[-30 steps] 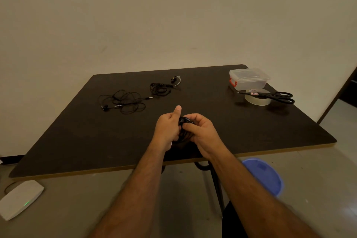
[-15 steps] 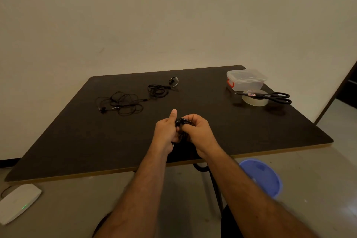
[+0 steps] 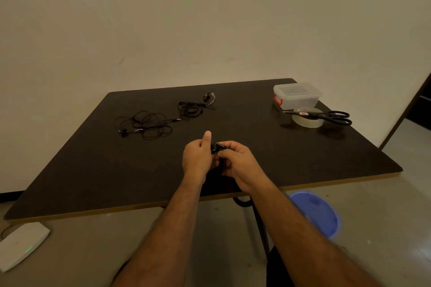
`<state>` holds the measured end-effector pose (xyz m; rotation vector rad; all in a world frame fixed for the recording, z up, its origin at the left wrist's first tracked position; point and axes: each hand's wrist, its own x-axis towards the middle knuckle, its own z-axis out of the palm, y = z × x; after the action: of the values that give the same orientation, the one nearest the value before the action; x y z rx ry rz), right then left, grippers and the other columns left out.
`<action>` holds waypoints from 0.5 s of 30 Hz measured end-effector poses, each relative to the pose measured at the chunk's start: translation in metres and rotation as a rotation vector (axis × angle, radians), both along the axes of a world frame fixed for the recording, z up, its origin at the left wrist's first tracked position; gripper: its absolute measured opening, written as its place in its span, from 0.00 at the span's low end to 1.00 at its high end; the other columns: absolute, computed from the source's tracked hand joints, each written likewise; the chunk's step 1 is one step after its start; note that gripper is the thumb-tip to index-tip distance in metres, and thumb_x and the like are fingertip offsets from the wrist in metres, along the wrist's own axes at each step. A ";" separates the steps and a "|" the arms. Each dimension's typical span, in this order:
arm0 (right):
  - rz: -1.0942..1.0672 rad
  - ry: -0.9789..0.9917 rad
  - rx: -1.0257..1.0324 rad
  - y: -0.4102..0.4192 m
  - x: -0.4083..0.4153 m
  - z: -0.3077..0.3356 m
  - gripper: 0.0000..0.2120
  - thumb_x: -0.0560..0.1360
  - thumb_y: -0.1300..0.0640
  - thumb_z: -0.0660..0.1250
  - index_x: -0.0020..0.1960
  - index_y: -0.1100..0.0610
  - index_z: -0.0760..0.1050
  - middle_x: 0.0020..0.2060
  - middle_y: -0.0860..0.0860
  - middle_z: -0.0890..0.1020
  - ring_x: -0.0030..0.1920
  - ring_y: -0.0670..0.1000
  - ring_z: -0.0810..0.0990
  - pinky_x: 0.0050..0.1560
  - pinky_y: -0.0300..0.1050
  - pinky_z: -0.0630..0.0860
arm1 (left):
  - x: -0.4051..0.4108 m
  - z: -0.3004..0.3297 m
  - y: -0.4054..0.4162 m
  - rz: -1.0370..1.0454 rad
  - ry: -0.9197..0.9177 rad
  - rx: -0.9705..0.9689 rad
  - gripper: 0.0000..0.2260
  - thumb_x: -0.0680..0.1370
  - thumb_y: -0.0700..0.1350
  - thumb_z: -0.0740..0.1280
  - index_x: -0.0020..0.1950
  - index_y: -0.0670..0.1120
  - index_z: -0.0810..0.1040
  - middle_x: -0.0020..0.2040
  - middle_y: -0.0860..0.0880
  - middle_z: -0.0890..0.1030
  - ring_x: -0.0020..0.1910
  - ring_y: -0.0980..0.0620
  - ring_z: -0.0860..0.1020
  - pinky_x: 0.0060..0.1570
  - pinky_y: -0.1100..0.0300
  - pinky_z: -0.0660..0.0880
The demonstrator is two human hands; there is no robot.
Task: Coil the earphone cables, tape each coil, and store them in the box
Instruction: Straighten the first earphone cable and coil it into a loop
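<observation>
Both hands curled around black earphone cable, near table's front edge.

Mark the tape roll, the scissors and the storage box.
tape roll (image 3: 307,121), head view, front of its clear wall.
scissors (image 3: 339,117), head view, black handle loops.
storage box (image 3: 298,98), head view, translucent front wall under the lid.

Both hands hold a black earphone cable over the dark table.
Left hand and right hand grip it; loose earphones at 10 o'clock, lidded box, tape roll and scissors at 2 o'clock.
</observation>
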<state>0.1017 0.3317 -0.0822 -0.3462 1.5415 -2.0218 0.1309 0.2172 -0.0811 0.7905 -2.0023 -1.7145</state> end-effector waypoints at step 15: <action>-0.077 0.177 0.420 0.004 -0.041 0.015 0.04 0.77 0.61 0.68 0.50 0.57 0.80 0.46 0.58 0.85 0.46 0.55 0.86 0.46 0.53 0.84 | -0.034 0.006 -0.002 -0.255 -0.269 -0.128 0.24 0.84 0.56 0.52 0.44 0.42 0.80 0.34 0.47 0.79 0.30 0.52 0.74 0.33 0.57 0.69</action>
<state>0.0609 0.3359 -0.0668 -0.3069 2.0635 -1.6978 0.0970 0.2155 -0.0747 0.7850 -2.4605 -1.6631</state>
